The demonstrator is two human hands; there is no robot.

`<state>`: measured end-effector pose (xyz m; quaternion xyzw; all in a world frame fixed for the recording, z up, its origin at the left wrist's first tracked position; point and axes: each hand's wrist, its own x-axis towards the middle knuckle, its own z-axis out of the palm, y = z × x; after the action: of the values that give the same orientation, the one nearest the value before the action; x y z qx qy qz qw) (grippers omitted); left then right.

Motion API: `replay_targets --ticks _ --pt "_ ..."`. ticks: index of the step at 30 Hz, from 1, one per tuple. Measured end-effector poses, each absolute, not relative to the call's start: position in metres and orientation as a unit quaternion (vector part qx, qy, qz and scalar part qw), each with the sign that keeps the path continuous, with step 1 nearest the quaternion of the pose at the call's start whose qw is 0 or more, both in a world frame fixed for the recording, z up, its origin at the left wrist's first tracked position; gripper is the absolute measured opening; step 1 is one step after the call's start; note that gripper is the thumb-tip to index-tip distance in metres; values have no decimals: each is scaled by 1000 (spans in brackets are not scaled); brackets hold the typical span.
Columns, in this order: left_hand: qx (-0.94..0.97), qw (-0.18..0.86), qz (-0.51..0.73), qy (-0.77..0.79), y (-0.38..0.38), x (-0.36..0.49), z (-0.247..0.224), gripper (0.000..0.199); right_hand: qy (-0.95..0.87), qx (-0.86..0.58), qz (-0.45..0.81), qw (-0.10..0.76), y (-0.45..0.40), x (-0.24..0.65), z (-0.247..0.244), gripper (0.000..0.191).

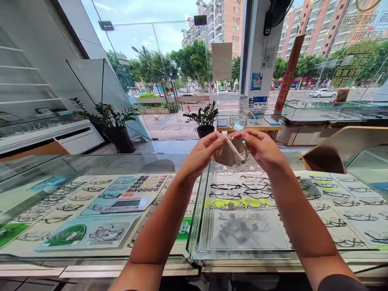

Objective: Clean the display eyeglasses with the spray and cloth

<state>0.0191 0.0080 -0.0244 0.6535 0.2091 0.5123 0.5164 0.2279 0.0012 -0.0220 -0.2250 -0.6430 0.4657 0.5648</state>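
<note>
In the head view, a beige cloth (228, 154) hangs between my two hands above the glass counter. My left hand (205, 151) is closed, pinching the cloth's upper edge between thumb and fingers. My right hand (263, 149) is closed too, with thumb and fingertips at the cloth's right end. A thin curved rim with a greenish glint, apparently part of a pair of eyeglasses (246, 152), shows below the right fingers. Cloth and fingers hide most of it.
Glass display counters (197, 242) hold rows of spectacle frames (226, 194). On the left counter lie a calculator (133, 202) and a flat box with a green print (69, 238). A wooden-edged stand (327, 161) rises at right. Potted plants (203, 119) stand by the window.
</note>
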Motion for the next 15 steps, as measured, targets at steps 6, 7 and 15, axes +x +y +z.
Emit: replay_targets --ticks 6,7,15 --pt "643 555 491 195 10 19 -26 43 -643 -240 445 574 2 229 -23 19" --pt "637 560 494 194 11 20 -27 43 -645 -242 440 576 2 229 -23 19" --pt "636 577 463 222 8 27 -29 46 -652 -218 453 568 3 224 -26 19"
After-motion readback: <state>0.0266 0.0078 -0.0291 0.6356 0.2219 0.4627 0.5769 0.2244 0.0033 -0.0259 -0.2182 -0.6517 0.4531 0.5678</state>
